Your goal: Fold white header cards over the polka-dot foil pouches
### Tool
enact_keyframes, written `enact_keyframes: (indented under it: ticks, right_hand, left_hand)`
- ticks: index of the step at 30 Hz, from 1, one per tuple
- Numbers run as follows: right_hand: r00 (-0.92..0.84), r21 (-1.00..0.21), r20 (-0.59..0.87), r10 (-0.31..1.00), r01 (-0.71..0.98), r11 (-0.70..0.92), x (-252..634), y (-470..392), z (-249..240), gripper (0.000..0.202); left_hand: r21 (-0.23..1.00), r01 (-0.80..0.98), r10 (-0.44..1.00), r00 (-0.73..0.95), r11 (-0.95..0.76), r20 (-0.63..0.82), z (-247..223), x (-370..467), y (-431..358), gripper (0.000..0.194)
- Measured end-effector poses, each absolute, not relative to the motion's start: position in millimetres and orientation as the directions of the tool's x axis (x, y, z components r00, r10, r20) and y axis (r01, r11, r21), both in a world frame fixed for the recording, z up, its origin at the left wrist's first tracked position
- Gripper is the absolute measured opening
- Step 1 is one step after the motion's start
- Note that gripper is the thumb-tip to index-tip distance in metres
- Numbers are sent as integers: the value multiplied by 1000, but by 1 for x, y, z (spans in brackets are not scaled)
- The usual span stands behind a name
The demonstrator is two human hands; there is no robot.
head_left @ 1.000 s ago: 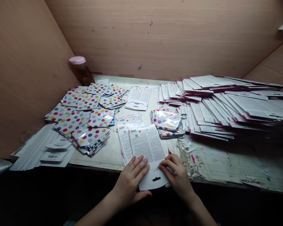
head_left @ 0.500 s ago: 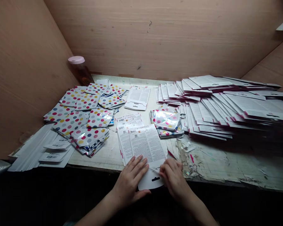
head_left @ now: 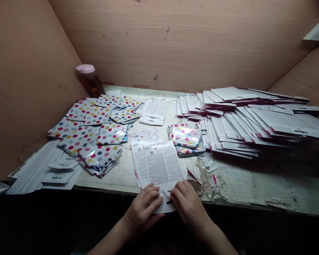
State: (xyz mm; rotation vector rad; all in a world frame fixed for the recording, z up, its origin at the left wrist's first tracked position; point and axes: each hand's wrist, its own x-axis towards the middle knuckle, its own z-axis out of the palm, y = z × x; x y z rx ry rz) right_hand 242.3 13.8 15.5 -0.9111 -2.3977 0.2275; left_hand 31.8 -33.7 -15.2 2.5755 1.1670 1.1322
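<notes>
Left hand (head_left: 141, 208): clamped on white printed rectangular card (head_left: 163, 164), lower centre, apparently steadying it.
Right hand (head_left: 188, 205): at card's dark slot (head_left: 169, 203); grip closure indeterminable.

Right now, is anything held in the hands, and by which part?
The front printed card, by its near end: left hand at the left side. Right hand is beside the slot; its grip cannot be told.
</notes>
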Motion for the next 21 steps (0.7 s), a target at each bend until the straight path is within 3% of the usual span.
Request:
enact_keyframes:
  ticks: [4, 7, 9, 12, 16, 18, 21]
  right_hand:
    - [-789, -310, 272, 551, 471, 826, 291, -2, 39, 16]
    - [-794, -305, 218, 568, 497, 812, 309, -3, 51, 34]
    - [-773, -357, 266, 576, 475, 804, 295, 4, 44, 36]
    - [-681, -449, 399, 614, 438, 778, 259, 18, 20, 17]
    - [-542, -529, 417, 730, 508, 679, 231, 31, -4, 17]
    - [-493, -494, 452, 744, 556, 669, 231, 30, -9, 14]
    - [-528, -350, 519, 672, 586, 731, 239, 21, -10, 23]
  left_hand:
    - [383, 600, 692, 450, -702, 564, -14, 29, -33, 26]
    - [355, 581, 657, 467, -732, 592, -16, 28, -36, 24]
    - [383, 602, 682, 406, -700, 609, -17, 31, -38, 20]
    - [493, 669, 780, 214, -556, 589, -17, 39, -41, 17]
    - [563, 743, 845, 6, -362, 535, -14, 46, -39, 27]
    - [470, 799, 839, 78, -375, 538, -11, 42, -39, 29]
    - [204, 821, 786, 391, -533, 479, -6, 26, -40, 32]
